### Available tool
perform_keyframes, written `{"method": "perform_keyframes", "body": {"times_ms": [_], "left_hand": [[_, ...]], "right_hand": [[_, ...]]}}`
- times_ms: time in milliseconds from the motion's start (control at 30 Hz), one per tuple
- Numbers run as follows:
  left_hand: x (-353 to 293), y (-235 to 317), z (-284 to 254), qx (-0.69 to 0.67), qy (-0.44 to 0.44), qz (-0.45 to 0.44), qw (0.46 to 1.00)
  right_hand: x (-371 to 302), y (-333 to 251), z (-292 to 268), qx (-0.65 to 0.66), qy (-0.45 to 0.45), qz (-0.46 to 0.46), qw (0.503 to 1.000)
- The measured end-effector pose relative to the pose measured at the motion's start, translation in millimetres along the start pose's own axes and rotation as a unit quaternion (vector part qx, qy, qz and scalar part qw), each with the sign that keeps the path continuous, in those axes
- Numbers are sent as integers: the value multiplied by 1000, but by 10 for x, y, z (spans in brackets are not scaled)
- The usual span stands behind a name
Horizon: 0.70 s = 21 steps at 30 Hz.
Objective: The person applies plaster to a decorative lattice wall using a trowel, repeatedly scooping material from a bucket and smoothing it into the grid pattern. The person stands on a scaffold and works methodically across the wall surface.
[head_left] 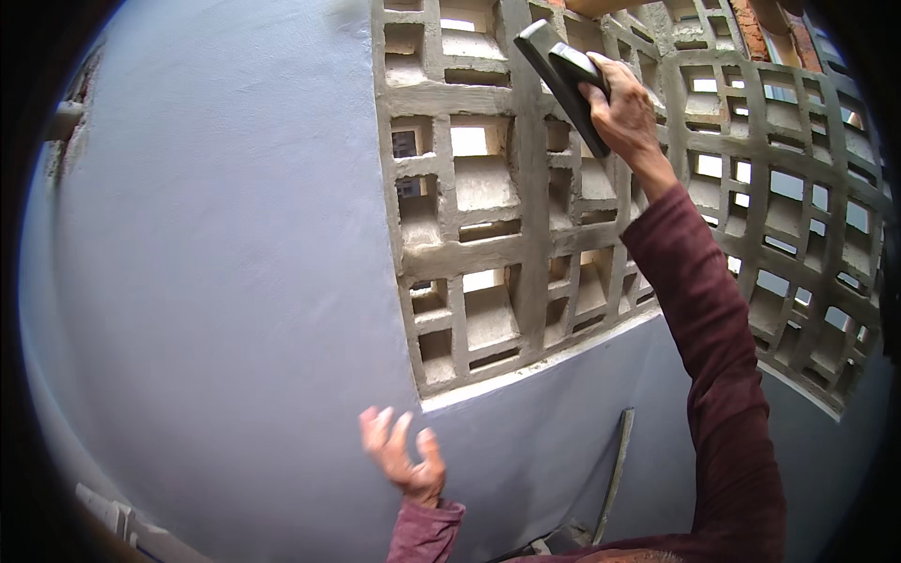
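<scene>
My right hand [621, 111] is raised toward the upper middle, its fingers wrapped round the handle of a dark plastering float [566, 79]. The float's long flat plate is tilted, in front of a grey concrete lattice block screen [532, 202]; whether it touches the blocks I cannot tell. Low in the middle, my left hand [404, 455] is lifted with its fingers spread and slightly smeared by motion, holding nothing. It is nearest to the lower corner of the lattice and the smooth blue-grey wall [225, 263].
A second lattice panel [788, 206] stands at right, meeting the first at a corner. A pale ledge [540, 364] runs below the blocks. A narrow wooden strip [615, 474] leans against the lower wall. Red brick [751, 30] shows at the top right.
</scene>
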<state>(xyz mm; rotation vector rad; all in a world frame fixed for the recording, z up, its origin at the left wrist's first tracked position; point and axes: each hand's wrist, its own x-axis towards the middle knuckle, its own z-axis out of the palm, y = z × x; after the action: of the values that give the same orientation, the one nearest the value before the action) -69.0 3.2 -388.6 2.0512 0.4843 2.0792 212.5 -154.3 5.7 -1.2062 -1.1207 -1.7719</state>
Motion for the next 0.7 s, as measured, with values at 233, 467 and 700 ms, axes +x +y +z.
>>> {"method": "perform_keyframes", "body": {"times_ms": [233, 467, 700], "left_hand": [[-300, -914, -119, 247, 78, 9, 966], [-342, -1049, -103, 255, 92, 76, 960], [-345, -1086, -98, 229, 102, 75, 965]], "right_hand": [[356, -181, 421, -64, -3, 7, 998], [524, 37, 473, -151, -15, 26, 988], [260, -210, 427, -103, -33, -15, 994]]}}
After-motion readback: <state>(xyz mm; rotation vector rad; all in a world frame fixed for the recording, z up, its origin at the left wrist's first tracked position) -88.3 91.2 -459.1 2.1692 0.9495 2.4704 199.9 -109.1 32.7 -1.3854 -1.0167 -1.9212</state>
